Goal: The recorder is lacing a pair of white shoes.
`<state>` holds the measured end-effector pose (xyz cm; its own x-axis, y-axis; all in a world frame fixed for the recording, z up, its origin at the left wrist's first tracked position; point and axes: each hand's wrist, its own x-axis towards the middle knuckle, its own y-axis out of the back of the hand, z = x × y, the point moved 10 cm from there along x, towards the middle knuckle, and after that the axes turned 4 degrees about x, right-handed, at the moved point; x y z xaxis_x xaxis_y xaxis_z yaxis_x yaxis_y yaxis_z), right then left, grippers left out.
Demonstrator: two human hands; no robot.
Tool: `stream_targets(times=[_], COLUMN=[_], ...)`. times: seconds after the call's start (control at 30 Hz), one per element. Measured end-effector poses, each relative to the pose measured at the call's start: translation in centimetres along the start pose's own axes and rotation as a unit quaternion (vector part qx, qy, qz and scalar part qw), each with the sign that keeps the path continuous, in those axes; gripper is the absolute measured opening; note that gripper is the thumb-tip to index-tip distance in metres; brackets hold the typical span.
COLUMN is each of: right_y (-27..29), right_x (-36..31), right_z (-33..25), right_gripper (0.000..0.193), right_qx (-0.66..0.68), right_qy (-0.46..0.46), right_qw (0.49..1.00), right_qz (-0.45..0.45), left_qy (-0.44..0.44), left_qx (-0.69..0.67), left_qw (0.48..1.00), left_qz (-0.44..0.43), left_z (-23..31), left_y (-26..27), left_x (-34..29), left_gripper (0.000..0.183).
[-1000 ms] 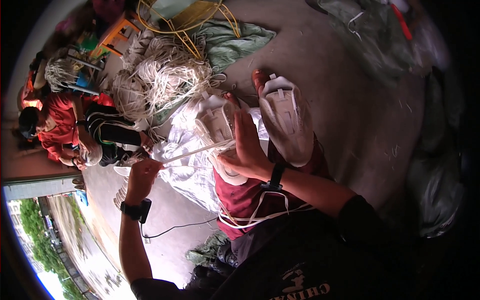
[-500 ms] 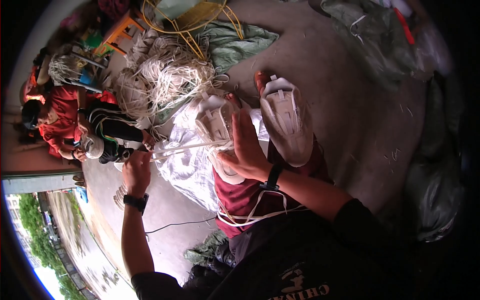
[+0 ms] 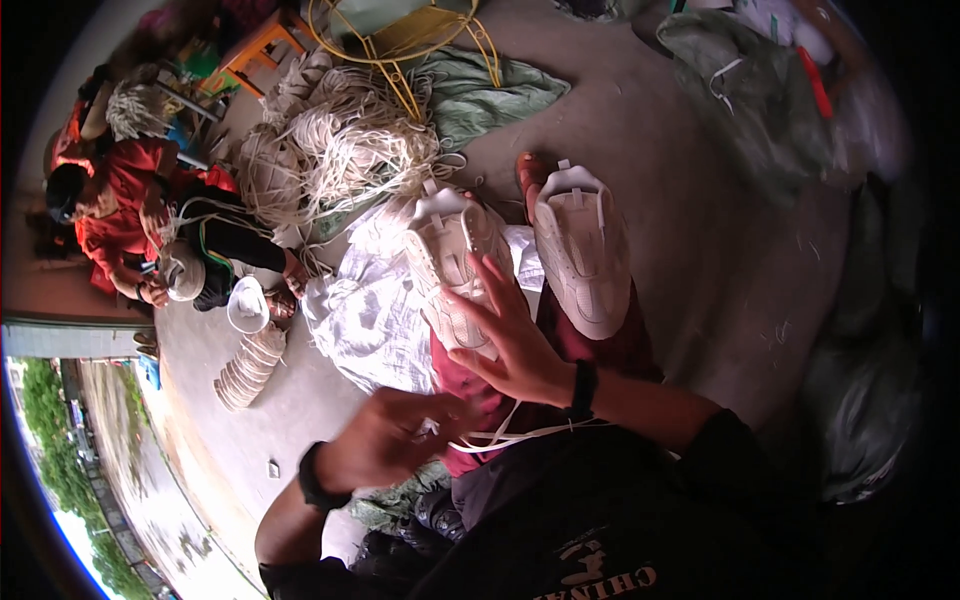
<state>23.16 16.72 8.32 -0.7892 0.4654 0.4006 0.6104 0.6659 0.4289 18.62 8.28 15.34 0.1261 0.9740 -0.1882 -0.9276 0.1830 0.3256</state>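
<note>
Head view — white cord (image 3: 520,436) crosswise, left hand (image 3: 400,440) gripping it, right hand (image 3: 510,335) spread.

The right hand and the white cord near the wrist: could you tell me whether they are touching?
Cannot tell: in the head view the white cord runs under the right hand, hiding any contact.

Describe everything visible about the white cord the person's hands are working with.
The white cord is thin, flat-looking string, pale like the heap of cord bundles lying farther off on the floor. Several strands run together in a shallow curve across the person's lap, from the left hand, which pinches one end, toward the wrist of the right hand. The right hand is spread open above it, fingers extended. The left hand is motion-blurred, so the exact grip is unclear. The strands sag slightly.
</note>
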Motion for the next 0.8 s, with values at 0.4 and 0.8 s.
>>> stream_targets(times=[0.4, 0.8], right_y=[8.9, 23.9], right_x=[-5.3, -5.2], right_z=[0.1, -1.5], right_gripper=[0.013, 0.022], right_qx=[0.197, 0.453], right_qy=[-0.145, -0.106], right_qw=[0.969, 0.864], right_qz=[-0.027, 0.192], left_qy=[0.063, 0.13], left_qx=[0.254, 0.204], left_qw=[0.912, 0.921], left_qz=[0.314, 0.304], left_z=[-7.9, -16.6], left_y=[7.3, 8.6], left_x=[-0.7, -2.5], left_gripper=[0.02, 0.023])
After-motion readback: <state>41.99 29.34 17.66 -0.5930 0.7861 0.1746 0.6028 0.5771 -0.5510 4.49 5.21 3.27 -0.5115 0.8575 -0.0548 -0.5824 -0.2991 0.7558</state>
